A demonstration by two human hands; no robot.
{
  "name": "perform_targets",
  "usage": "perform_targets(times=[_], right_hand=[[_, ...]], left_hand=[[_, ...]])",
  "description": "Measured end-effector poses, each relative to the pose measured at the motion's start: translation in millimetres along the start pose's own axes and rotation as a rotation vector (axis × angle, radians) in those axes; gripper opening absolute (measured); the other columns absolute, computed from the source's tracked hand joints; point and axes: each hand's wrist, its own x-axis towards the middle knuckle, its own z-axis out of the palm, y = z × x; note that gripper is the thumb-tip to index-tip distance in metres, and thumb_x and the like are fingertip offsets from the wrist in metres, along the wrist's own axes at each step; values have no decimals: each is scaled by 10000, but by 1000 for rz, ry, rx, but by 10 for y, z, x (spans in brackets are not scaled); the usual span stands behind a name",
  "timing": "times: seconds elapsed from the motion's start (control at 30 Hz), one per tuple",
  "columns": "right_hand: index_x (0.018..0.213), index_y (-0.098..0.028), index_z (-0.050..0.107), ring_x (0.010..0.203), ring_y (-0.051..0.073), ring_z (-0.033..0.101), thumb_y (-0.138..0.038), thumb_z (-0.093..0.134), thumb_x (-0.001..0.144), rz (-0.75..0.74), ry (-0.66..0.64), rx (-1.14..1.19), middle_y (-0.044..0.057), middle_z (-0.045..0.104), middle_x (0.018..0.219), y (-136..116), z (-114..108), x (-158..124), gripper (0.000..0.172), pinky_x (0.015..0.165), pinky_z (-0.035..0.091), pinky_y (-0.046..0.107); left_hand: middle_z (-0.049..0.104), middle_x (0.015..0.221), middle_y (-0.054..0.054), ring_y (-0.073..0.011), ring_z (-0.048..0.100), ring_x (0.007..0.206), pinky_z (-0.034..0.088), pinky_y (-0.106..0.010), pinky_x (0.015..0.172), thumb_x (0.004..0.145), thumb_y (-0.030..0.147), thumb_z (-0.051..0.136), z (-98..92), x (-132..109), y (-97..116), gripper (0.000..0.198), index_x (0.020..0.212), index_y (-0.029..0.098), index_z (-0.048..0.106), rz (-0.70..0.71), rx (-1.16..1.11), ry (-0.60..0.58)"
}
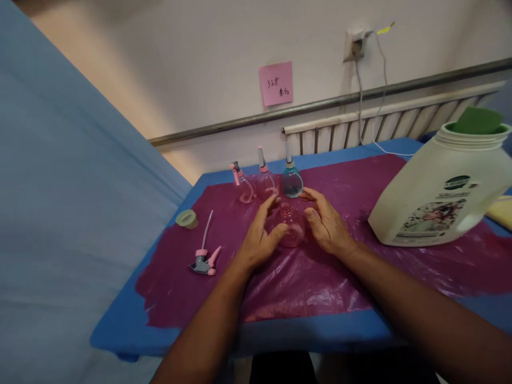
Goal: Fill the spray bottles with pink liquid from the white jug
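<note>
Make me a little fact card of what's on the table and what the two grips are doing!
Left grip: open, beside the topless pink bottle; touching or not, I can't tell
Right grip: open, on that bottle's other side
Back row: two pink spray bottles, one blue spray bottle
Lying down: spray top with a tube
Left edge: small pale-green cup
Right side: big pale jug, green thing in its mouth
Underneath: shiny purple sheet

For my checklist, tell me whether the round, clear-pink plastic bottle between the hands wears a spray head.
No, the pink bottle has a bare, open neck.
</note>
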Motion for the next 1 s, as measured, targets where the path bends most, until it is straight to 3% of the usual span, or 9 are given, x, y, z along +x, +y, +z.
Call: perform_targets(times=[0.1, 0.17, 0.4, 0.53, 0.67, 0.77, 0.87, 0.93, 1.0], right_hand=[[1665, -242, 547, 1424, 353, 726, -712, 504, 1179, -10, -2, -11, 194, 735, 1563, -17, -20, -7, 678, 1231, 568, 621], [1674, -246, 539, 1400, 347, 733, -703, 507, 1182, -25, 1, -18, 191, 728, 1575, -41, -54, -16, 672, 1202, 588, 610], [1667, -258, 565, 1282, 341, 765, -715, 508, 1178, -149, 72, -51, 180, 760, 1508, -255, -304, 69, 671, 1117, 636, 622], [1653, -292, 602, 1316, 343, 768, -656, 556, 1175, -284, 208, -82, 160, 767, 1479, -569, -636, 165, 602, 1085, 658, 600], [1607, -289, 666, 1236, 349, 808, -559, 691, 1114, -400, 334, -258, 161, 784, 1434, -883, -1195, 126, 563, 1026, 670, 616], [1547, -244, 711, 1243, 378, 812, -595, 690, 1077, -333, 495, -453, 205, 789, 1410, -926, -1711, 34, 587, 1051, 647, 656], [1499, -238, 724, 1326, 369, 782, -614, 682, 1027, -232, 705, -639, 227, 776, 1454, -723, -2180, -77, 605, 1122, 609, 615], [1439, -222, 727, 1325, 357, 783, -560, 678, 975, -64, 808, -605, 238, 782, 1448, -502, -2390, -169, 576, 1138, 599, 580], [1348, -213, 745, 1275, 352, 800, -521, 684, 910, 157, 798, -535, 240, 804, 1400, -283, -2489, -272, 539, 1099, 617, 555]], left_hand=[[368, 1917, -180, -436, 395, 1761, 345, -642, 1449, 926, 610, 929, -75, -62, -44, 1164, 1850, 270, 308, -144, 101, -110], [347, 1928, -169, -443, 374, 1772, 333, -651, 1456, 888, 526, 967, -85, -55, -36, 1197, 1851, 276, 302, -205, 155, -151], [572, 1768, -164, -405, 576, 1630, 437, -629, 1394, 907, 431, 913, -31, -24, -41, 923, 1712, 263, 492, -206, 139, -172], [611, 1723, -155, -398, 621, 1579, 475, -625, 1356, 897, 434, 914, -20, -15, -39, 867, 1659, 288, 527, -208, 118, -168], [647, 1674, -175, -425, 651, 1535, 494, -654, 1321, 878, 448, 908, -2, 4, -22, 852, 1627, 286, 536, -211, 155, -155], [650, 1666, -202, -465, 655, 1528, 509, -691, 1295, 879, 484, 904, 15, 17, -37, 866, 1632, 277, 529, -202, 167, -153], [676, 1634, -206, -481, 669, 1512, 531, -705, 1268, 882, 499, 904, 28, 28, -64, 861, 1627, 279, 533, -180, 155, -147], [686, 1624, -206, -479, 680, 1501, 532, -705, 1266, 882, 498, 904, 31, 34, -69, 867, 1631, 276, 530, -180, 147, -146], [683, 1632, -203, -468, 685, 1499, 525, -693, 1278, 886, 487, 896, 27, 36, -58, 871, 1642, 271, 520, -191, 133, -152]])
